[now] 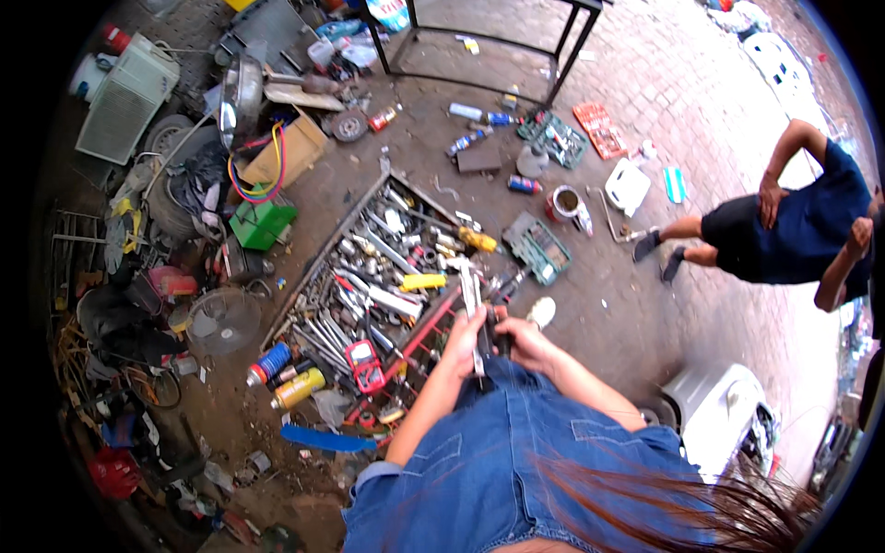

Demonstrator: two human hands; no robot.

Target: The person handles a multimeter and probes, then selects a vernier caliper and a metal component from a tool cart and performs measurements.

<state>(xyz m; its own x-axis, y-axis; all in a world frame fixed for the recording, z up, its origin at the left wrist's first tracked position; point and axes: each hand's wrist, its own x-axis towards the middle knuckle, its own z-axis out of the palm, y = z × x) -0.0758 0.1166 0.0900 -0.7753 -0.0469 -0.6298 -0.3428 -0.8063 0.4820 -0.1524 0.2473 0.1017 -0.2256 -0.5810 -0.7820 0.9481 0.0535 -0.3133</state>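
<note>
A person in dark blue [779, 230] is standing at the right. A wide tray [354, 216] is lying on the ground, holding heaped tools [392, 251]. A green tool case [537, 247] is sitting open nearby. By the tray, the left hand [465, 334] is gripping a long silver tool [469, 289], pointing it forward; the right hand [525, 336] is curling around a dark item [504, 343], too unclear to name.

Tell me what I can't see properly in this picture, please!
All in the head view:
Part of the silver tool: the left hand covers it.
The whole shape of the dark tool: fingers hide some of it.
The lowest tools in the tray: others lie on top.
The red meter: its screen is too small to read.
The wearer's feet: the blue shirt blocks them.
</note>
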